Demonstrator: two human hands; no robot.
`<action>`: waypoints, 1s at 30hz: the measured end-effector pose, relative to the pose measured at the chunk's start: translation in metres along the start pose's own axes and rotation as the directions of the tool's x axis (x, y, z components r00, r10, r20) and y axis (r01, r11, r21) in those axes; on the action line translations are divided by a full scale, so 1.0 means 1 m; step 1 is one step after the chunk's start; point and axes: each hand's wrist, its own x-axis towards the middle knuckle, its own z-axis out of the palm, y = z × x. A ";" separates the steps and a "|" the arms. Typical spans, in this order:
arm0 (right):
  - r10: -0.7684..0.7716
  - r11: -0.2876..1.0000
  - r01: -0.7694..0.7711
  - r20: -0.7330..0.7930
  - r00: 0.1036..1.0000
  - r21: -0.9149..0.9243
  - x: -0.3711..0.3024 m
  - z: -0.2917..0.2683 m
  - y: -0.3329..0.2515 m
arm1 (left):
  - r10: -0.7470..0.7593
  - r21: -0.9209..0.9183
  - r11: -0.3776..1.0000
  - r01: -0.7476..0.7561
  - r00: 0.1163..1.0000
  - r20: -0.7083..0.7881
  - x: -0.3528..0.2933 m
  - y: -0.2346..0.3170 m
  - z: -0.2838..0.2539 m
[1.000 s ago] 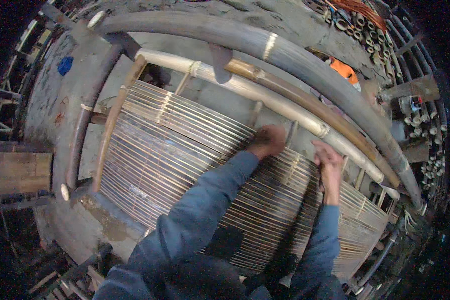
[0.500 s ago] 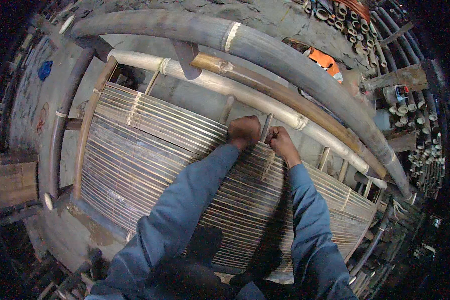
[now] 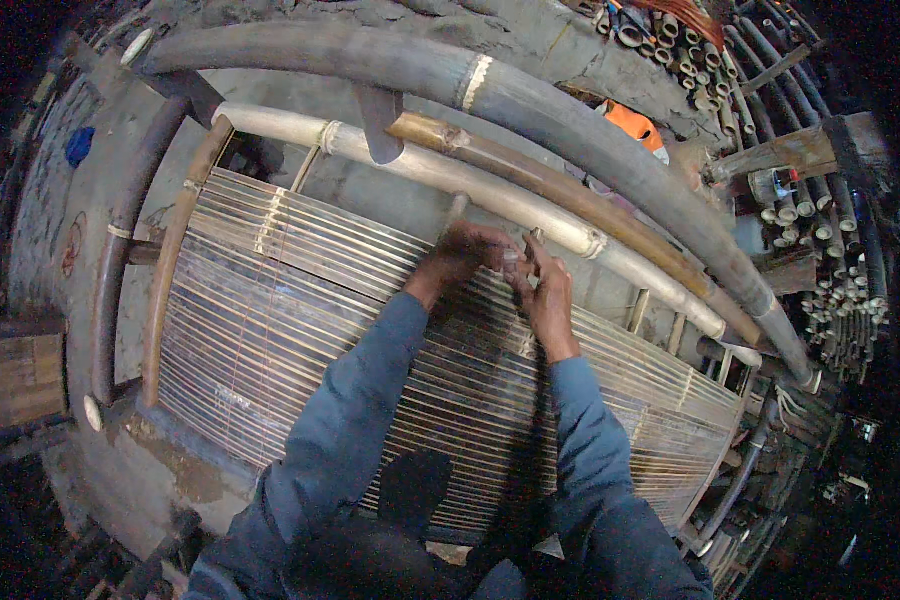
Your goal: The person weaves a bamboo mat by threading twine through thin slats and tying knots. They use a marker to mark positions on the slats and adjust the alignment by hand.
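Note:
A bamboo bench frame with a seat of thin parallel slats [image 3: 290, 330] lies before me. Along the seat's far edge runs a pale bamboo rail [image 3: 410, 165]. My left hand [image 3: 467, 250] hovers over the far slats, its fingers smeared by motion and stretched towards the right hand. My right hand [image 3: 552, 300] is curled next to it at the far slat edge, close to a short strut reaching towards the rail. Its fingers seem bent around something small that I cannot make out. The fingertips of both hands nearly meet.
A thick grey bamboo pole [image 3: 370, 55] arches beyond the rail, with a brown pole [image 3: 530, 175] between them. Stacked bamboo tubes [image 3: 695, 60] stand at the far right. An orange item [image 3: 635, 125] and a blue scrap [image 3: 80, 146] lie on the floor. A wooden block [image 3: 20, 370] sits left.
My left hand has shifted left and loosened from its fist beside the strut. My right hand has moved slightly left and turned, fingers now pointing up. The view has shifted slightly.

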 end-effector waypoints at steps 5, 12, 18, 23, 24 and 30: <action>0.426 0.798 -0.356 -0.038 0.904 0.486 -0.067 -0.015 0.010 | -0.110 -0.082 0.991 0.102 0.989 -0.095 -0.002 0.009 0.009; 0.634 -0.123 -0.033 0.104 0.766 0.992 -0.118 -0.060 0.013 | 0.473 0.540 0.726 -0.426 0.879 0.056 -0.024 -0.008 0.109; 0.456 -0.092 -0.126 0.154 0.876 0.988 -0.111 -0.078 0.006 | 0.197 0.533 0.819 -0.212 0.977 0.086 -0.059 0.014 0.128; 0.235 0.262 -0.537 0.487 0.841 0.802 -0.111 -0.114 0.005 | 0.279 0.521 0.780 -0.347 0.938 0.206 -0.070 0.023 0.099; 0.198 0.385 -0.657 0.638 0.745 0.648 -0.111 -0.132 0.008 | 0.322 0.605 0.754 -0.257 0.947 0.001 -0.077 0.034 0.093; 0.416 0.882 -0.431 0.114 0.902 0.192 -0.114 -0.173 0.042 | 0.316 0.638 0.363 0.679 0.555 -0.770 -0.177 0.099 -0.074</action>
